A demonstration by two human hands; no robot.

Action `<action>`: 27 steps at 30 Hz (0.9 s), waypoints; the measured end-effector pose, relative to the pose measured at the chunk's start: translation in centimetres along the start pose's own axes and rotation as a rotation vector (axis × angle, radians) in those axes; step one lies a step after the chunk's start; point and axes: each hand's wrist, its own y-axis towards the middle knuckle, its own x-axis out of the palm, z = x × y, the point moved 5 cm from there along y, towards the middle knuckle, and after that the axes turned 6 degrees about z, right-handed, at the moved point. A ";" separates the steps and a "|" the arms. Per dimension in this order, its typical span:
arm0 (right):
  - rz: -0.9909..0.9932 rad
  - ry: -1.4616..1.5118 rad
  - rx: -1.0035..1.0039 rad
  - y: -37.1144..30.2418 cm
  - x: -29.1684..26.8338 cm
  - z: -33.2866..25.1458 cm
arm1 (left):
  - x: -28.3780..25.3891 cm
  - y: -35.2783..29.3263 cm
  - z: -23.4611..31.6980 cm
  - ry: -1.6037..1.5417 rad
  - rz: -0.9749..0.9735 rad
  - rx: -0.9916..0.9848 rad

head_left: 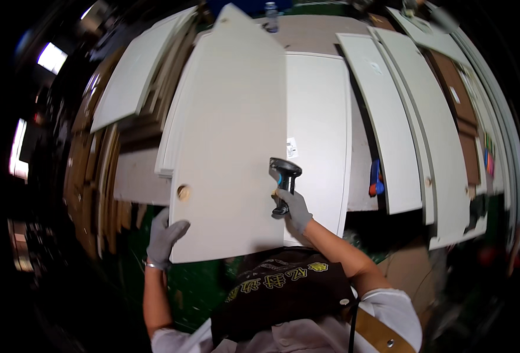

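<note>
A large pale panel [230, 129] with a round hole near its lower left corner slants up across the bench in front of me. My left hand [164, 238], in a grey glove, is closed on its lower left edge, the thumb lying over the face. In my right hand [297, 210], also gloved, is a black handheld barcode scanner [287, 170] held by its handle, close to the panel's right edge. Whether those fingers also touch the panel is hidden. Beneath and to the right lies a white panel [319, 117] with a small white label [292, 147].
Stacked boards [139, 76] stand at the left. Long white panels [389, 117] and brown boards [454, 100] lie on the right. A blue and red tool [376, 177] rests beside them on the bench [363, 147]. A clear bottle [271, 16] stands at the far side.
</note>
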 end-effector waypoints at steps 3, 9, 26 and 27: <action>-0.186 0.188 -0.006 -4.2 2.0 -5.3 | 3.6 -1.9 3.4 0.077 -0.078 0.052; -0.217 0.063 -0.281 -13.4 3.1 -16.5 | 12.0 -6.1 6.1 -0.098 -0.504 0.040; 0.243 -0.022 -0.271 -11.7 -25.6 -16.6 | 24.6 0.0 -18.4 0.727 -0.312 0.202; 0.251 -0.025 -0.252 -12.2 -23.3 -16.4 | 24.7 -0.1 -18.5 0.720 -0.305 0.198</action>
